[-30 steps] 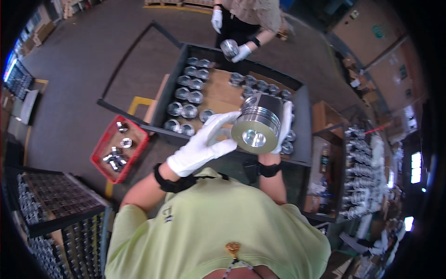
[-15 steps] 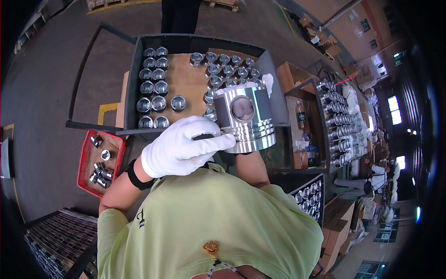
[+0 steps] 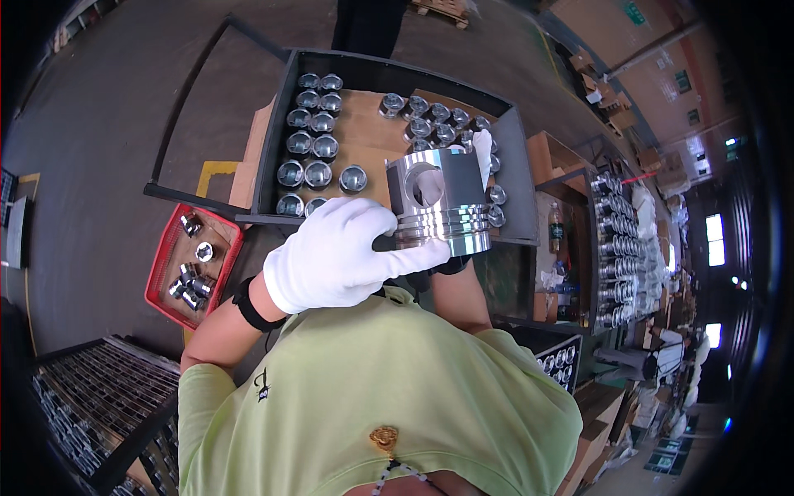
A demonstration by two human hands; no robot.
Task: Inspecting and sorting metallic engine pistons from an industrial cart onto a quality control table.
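Note:
A large shiny piston (image 3: pixel 455 186) is held up in front of my chest, its round pin hole facing me and its ring grooves toward the lower end. My left hand (image 3: pixel 331 256), in a white glove, grips it from the left, with one finger stretched along the bottom rim. Behind the piston is my right hand (image 3: pixel 482 155), also white-gloved. Most of it is hidden; fingers show past the upper right edge, and some glove shows through the pin hole. Beyond stands a dark box (image 3: pixel 517 157) with rows of upright pistons (image 3: pixel 318 174) on brown cardboard.
At left, a red plastic basket (image 3: pixel 233 256) holds several small shiny metal parts. A rack of pistons (image 3: pixel 616 248) stands at right, beside a shelf with a bottle (image 3: pixel 555 227). Metal crates flank me at lower left and right. Another person (image 3: pixel 662 355) is at far right.
The piston has turned a little, so its pin hole sits further left. My left finger has slid further right along the lower rim. The whole view has shifted, with the box now further right.

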